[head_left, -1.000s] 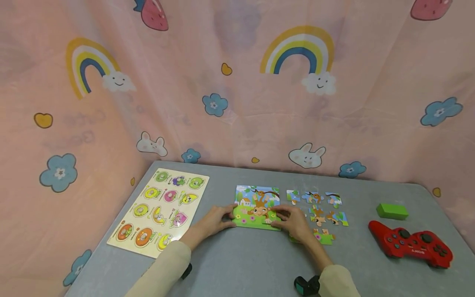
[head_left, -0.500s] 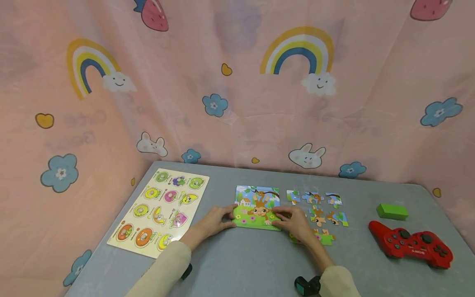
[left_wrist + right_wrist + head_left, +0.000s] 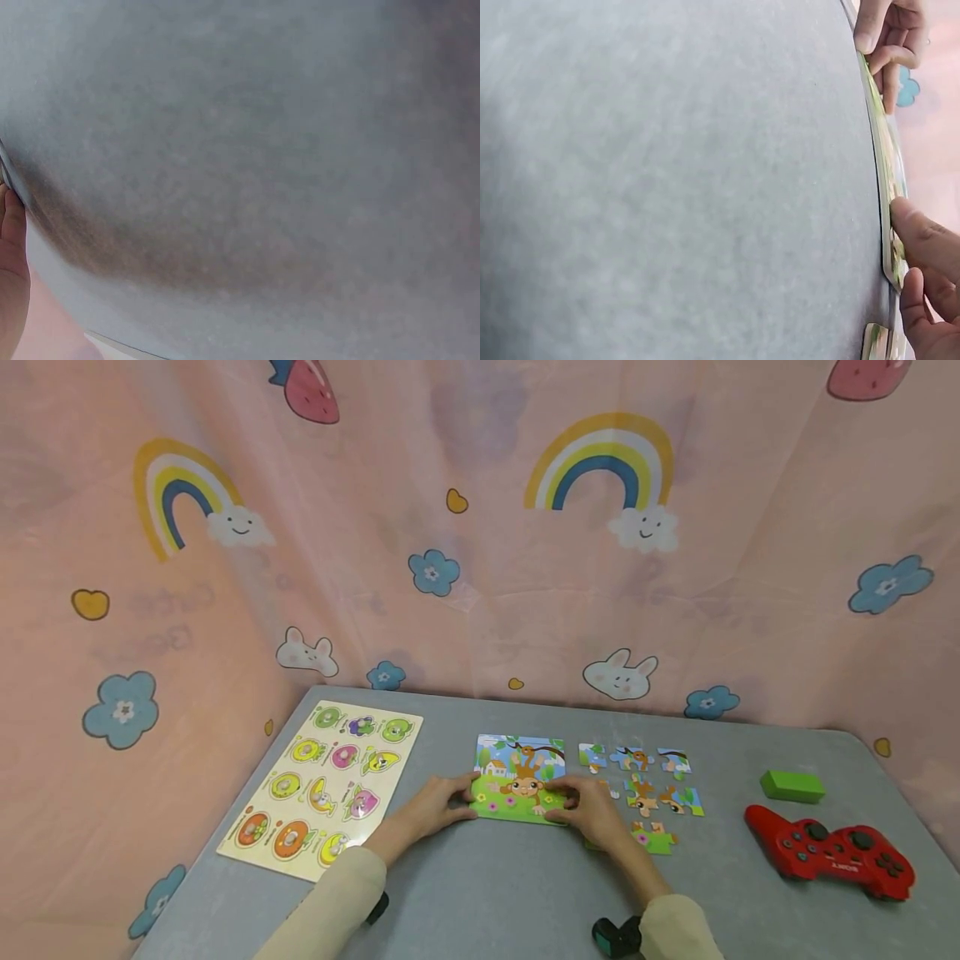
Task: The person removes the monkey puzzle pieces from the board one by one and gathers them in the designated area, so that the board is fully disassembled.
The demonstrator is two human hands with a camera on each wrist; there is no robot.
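Note:
A jigsaw board (image 3: 517, 768) with a monkey picture lies flat on the grey table in the head view. My left hand (image 3: 438, 803) grips its left edge between thumb and fingers. At the lower right corner, my right hand (image 3: 592, 810) pinches a puzzle piece lying on the board, thumb near the bottom edge and index finger higher up; most of that piece is hidden under the fingers. In the right wrist view, both hands sit at the board's thin edge (image 3: 877, 150). Loose pieces (image 3: 633, 758) of the same picture lie in rows to the right, partly behind my right hand.
A cream fruit board (image 3: 405, 752) lies to the left, close to my left forearm. Over on the right are a green block (image 3: 792, 787) and a red game controller (image 3: 832, 856). A pink patterned curtain (image 3: 480, 610) hangs behind the table (image 3: 480, 893).
My right hand has shifted slightly left over the board's lower right corner, and the piece there now lines up better with the picture. My left hand stays in place.

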